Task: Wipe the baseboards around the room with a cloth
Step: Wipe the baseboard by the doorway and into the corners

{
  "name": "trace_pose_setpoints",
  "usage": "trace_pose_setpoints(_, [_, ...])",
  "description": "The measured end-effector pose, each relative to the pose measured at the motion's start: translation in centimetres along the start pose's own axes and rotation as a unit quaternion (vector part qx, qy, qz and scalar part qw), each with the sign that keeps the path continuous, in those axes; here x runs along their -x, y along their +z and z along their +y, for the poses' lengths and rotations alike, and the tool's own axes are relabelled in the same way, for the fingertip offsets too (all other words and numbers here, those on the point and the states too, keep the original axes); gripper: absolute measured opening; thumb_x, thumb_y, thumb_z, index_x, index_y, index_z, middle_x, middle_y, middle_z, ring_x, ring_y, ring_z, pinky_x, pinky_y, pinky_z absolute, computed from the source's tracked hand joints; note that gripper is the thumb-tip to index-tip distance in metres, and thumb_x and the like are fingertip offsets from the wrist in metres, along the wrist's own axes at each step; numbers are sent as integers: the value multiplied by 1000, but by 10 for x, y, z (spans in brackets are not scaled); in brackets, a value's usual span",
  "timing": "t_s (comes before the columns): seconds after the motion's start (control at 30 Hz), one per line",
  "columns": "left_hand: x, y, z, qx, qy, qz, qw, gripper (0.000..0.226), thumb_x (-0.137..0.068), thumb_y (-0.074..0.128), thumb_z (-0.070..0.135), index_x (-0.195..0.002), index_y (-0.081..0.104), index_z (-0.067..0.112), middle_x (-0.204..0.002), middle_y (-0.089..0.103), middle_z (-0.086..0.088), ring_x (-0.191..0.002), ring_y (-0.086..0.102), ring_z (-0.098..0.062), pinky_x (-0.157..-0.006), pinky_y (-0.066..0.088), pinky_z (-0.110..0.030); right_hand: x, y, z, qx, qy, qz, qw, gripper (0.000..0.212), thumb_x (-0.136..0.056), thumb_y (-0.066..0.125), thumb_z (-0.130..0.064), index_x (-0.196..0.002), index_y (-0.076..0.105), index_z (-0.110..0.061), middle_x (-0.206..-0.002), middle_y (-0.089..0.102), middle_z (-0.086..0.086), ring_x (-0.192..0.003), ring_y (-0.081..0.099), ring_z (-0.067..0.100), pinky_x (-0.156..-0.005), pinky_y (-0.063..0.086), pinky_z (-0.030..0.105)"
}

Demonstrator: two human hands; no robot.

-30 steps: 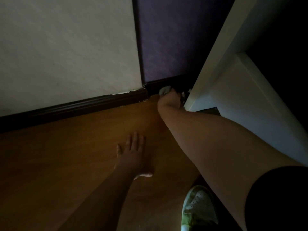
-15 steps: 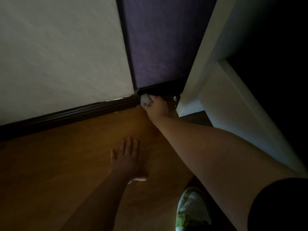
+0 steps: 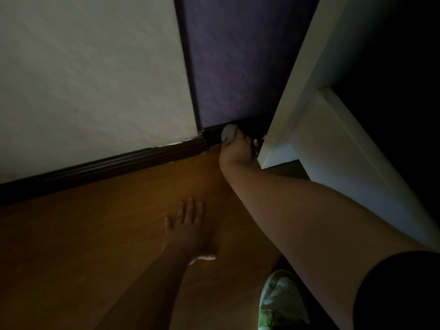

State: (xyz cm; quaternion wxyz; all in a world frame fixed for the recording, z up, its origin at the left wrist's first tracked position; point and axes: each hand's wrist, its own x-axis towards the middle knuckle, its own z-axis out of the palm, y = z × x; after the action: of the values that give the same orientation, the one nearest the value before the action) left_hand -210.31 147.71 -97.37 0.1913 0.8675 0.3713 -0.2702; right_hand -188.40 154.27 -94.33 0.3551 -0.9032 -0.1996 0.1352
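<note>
At the left of the frame a white wall (image 3: 90,75) meets the wooden floor (image 3: 71,234), and a dark baseboard (image 3: 107,164) runs along its foot toward the corner in the middle. In the lower middle the left hand (image 3: 188,229) lies flat on the floor, its fingers straight and close together, holding nothing. Right of the corner stands a purple wall (image 3: 238,63). At its foot the right hand (image 3: 237,148) grips a bunched pale cloth (image 3: 229,132) and presses it on the baseboard there. Just beside this hand, to the right, is a white furniture panel (image 3: 307,91). At the bottom right a light shoe (image 3: 283,303) shows.
</note>
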Motion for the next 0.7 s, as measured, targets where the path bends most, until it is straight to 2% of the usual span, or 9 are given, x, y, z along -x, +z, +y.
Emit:
trace_pose_setpoints(0.13, [0, -2, 1, -3, 2, -9, 1000, 149, -60, 77, 73, -143, -39, 29, -149, -46, -6, -139, -38, -31, -113, -7, -66, 30, 19, -3, -21, -107, -35, 993, 50, -92, 62, -18, -140, 50, -19, -140, 47, 10, -122, 50, 29, -99, 43, 37])
trace_pose_setpoints(0.37, [3, -5, 3, -5, 7, -13, 1000, 147, -63, 77, 71, -148, -34, 26, -152, -44, -6, -142, -36, -31, -115, -5, -65, 22, -2, 20, -6, -210, -42, 977, 49, -92, 64, -19, -140, 52, -19, -138, 50, 8, -122, 52, 25, -100, 47, 34])
trace_pose_setpoints(0.5, [2, -5, 2, -9, 8, -10, 1000, 148, -63, 77, 71, -146, -37, 27, -151, -45, -5, -141, -36, -30, -115, -4, -65, 13, -12, 27, -7, -149, 30, 988, 51, -94, 60, -21, -143, 47, -21, -140, 45, 11, -127, 47, 26, -103, 42, 35])
trace_pose_setpoints(0.7, [-1, 1, -2, -8, 10, 1, 1000, 150, -59, 76, 75, -138, -44, 30, -149, -47, -5, -138, -38, -30, -114, -7, -65, -6, -13, 0, -75, -10, 71, 995, 46, -98, 52, -18, -144, 46, -19, -142, 44, 16, -125, 47, 33, -102, 42, 42])
